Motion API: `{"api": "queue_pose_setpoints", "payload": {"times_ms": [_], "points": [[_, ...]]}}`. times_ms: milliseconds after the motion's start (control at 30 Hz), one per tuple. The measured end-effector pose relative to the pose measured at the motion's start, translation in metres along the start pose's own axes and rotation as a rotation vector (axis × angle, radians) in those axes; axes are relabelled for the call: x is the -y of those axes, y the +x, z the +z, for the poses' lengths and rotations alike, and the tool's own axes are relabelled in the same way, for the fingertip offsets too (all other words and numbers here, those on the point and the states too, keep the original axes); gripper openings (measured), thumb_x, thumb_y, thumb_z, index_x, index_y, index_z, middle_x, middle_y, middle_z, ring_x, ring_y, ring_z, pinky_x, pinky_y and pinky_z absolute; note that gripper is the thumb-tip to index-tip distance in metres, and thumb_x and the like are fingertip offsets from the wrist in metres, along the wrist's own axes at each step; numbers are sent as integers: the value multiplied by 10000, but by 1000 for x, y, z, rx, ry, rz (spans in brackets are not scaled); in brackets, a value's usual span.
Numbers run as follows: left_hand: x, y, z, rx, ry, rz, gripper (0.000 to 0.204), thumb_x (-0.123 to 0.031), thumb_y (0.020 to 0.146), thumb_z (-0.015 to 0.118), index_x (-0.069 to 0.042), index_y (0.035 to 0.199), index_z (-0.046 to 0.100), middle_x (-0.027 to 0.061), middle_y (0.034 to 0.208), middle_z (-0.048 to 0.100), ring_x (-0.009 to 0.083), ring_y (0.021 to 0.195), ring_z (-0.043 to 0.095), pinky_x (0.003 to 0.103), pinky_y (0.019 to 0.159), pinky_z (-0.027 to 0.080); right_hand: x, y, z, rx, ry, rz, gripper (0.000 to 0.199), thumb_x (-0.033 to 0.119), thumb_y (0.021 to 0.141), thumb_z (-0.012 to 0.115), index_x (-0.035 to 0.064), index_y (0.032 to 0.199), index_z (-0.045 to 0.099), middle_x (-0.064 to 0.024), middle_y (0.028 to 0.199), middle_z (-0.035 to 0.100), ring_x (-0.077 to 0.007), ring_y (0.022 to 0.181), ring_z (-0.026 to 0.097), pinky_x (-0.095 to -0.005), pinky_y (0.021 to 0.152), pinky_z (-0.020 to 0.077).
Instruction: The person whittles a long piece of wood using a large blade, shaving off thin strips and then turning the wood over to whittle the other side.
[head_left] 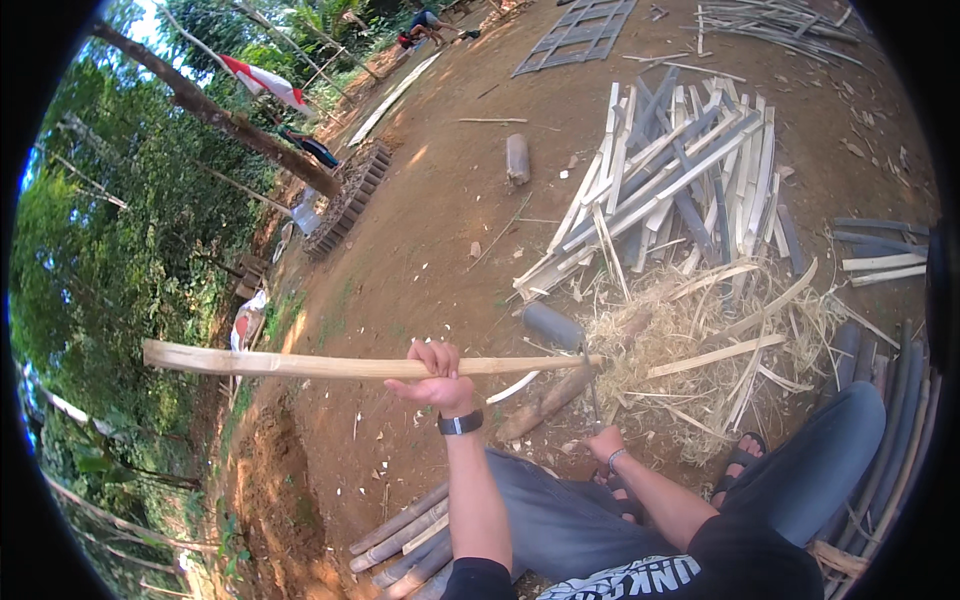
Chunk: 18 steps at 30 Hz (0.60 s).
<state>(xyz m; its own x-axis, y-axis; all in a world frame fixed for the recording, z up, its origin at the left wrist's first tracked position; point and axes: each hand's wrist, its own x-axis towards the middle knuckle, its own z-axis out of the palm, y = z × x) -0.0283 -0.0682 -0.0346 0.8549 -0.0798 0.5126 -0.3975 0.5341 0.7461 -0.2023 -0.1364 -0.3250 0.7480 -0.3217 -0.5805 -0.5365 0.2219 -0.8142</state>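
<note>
My left hand (437,380), with a dark band on its wrist, is closed round a long pale bamboo strip (300,366), its thumb stretched out along it. The strip runs level across the view, one end far left, the other over a short log (545,405). Low in front of me, my right hand (604,443) is closed on the handle of a knife (594,398). Its narrow blade points away from me and meets the strip near its right end; whether it cuts in is too small to tell. My fingers hide part of the handle.
Curly shavings (660,330) lie just beyond the blade, below a heap of split bamboo (680,190). Bamboo poles (900,430) are stacked at my right, more poles (410,540) at my left. A short bamboo piece (517,158) stands farther off; a person (430,25) bends at the back.
</note>
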Motion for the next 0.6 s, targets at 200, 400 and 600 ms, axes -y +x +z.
{"api": "queue_pose_setpoints", "payload": {"times_ms": [200,400,600], "points": [[26,8,23,63,9,-76,730,-854,740,322,-144,584,247,-40,470,221,75,395,186,236,382,137,48,-30,11,-5,150,-131,236,164,677,686,-15,574,572,-79,494,548,-153,435,538,-321,414,421],[3,32,45,98,74,-35,675,-773,816,335,-144,582,267,-43,471,218,76,395,178,240,381,133,14,-2,-3,46,-111,29,209,168,666,686,-20,623,607,-97,519,578,-196,464,586,-337,466,471],[-134,125,127,211,148,59,662,-755,839,319,-157,560,280,-49,463,243,70,374,227,226,349,153,22,10,-83,-115,-96,-64,227,168,673,702,-25,604,602,-84,562,602,-169,465,572,-325,445,460]]}}
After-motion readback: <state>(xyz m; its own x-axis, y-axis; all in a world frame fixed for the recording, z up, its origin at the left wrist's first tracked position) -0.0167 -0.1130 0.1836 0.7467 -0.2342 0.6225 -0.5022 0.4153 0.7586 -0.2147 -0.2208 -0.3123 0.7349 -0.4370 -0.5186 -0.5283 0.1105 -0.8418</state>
